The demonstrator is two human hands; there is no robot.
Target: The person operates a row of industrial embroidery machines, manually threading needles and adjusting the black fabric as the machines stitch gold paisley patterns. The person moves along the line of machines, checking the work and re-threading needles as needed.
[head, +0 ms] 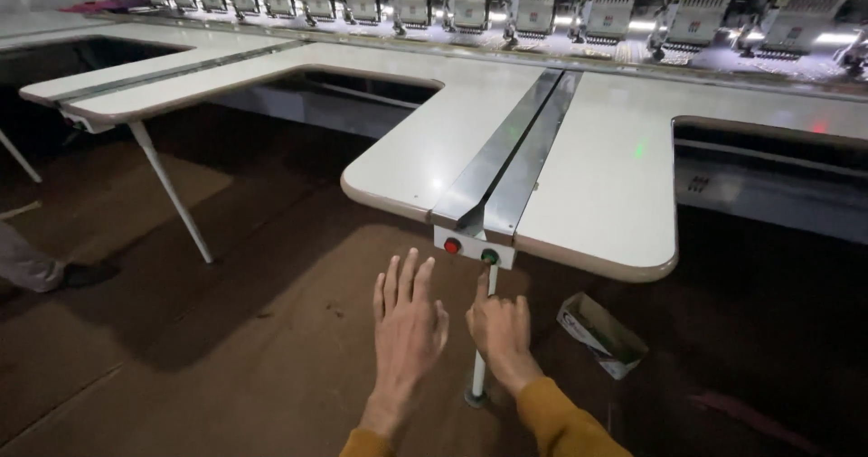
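The right hand [500, 330] is curled with only its index finger out, the tip reaching up to the green button [489, 256] on the small control box [472, 247] at the front edge of the white surface [597, 177]; whether it presses is hard to tell. The left hand [409, 317] hovers open, fingers spread, holding nothing, below the red button [452, 245]. An open cardboard box [600, 334] lies on the brown floor [226, 348], its contents too dark to see, with wide room to the left.

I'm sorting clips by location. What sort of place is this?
Probably an embroidery workshop or textile factory. A long row of machine heads runs along the back of a wide white table, and a control box with a red button and a green button sits at its edge.
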